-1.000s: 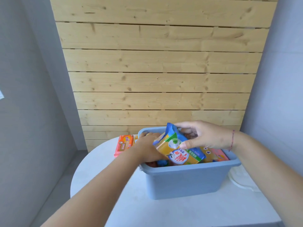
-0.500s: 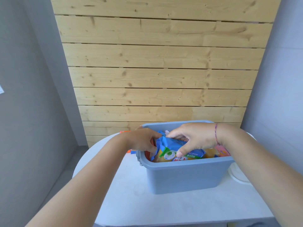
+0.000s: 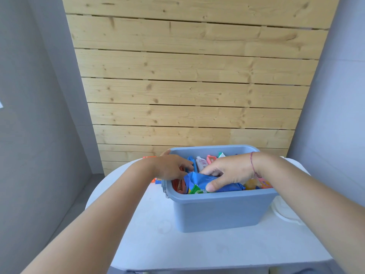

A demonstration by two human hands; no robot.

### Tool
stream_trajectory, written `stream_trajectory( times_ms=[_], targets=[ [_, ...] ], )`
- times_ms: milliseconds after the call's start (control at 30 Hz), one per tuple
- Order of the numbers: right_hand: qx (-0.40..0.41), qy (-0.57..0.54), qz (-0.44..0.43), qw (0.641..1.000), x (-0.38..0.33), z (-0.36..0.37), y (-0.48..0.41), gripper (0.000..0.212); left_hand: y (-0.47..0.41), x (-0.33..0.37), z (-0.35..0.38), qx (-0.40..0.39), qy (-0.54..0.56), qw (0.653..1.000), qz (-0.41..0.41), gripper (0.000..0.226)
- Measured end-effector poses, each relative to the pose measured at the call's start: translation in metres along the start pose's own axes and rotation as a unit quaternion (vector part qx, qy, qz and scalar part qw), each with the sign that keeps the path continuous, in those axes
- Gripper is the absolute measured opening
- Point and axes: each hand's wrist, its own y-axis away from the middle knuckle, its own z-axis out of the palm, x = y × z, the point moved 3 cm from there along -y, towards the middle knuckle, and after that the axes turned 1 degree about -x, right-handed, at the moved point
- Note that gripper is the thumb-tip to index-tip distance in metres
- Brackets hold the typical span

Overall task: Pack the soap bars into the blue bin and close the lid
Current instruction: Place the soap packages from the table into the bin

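Both hands reach into the open blue plastic bin (image 3: 217,212) on the white round table (image 3: 177,244); the right hand (image 3: 227,173) presses thumb and fingers onto a blue-wrapped soap bar (image 3: 203,179) lying at the bin's near edge, gripping it; the left hand (image 3: 171,170) curls over the left rim, fingertips touching the same wrapper; more wrapped soap bars (image 3: 205,162) in pink, white and orange fill the bin behind; a white lid (image 3: 284,212) lies on the table just right of the bin, partly hidden by the right arm.
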Motion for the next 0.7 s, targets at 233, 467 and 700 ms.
stream_trajectory(
  times_ms=[233, 467, 700],
  targets=[
    [0.061, 0.017, 0.022, 0.998, -0.002, 0.0, -0.003, 0.042, -0.007, -0.004, 0.006, 0.066, -0.032, 0.997, 0.003, 0.039],
    [0.061, 0.032, 0.005, 0.998, 0.001, -0.004, -0.003, 0.03, -0.006, 0.0, 0.003, -0.024, -0.108, 0.994, -0.016, 0.078],
    [0.066, -0.131, -0.021, 0.989, 0.033, -0.019, 0.022, 0.018, -0.006, 0.025, 0.015, 0.007, -0.214, 0.976, -0.037, 0.085]
  ],
)
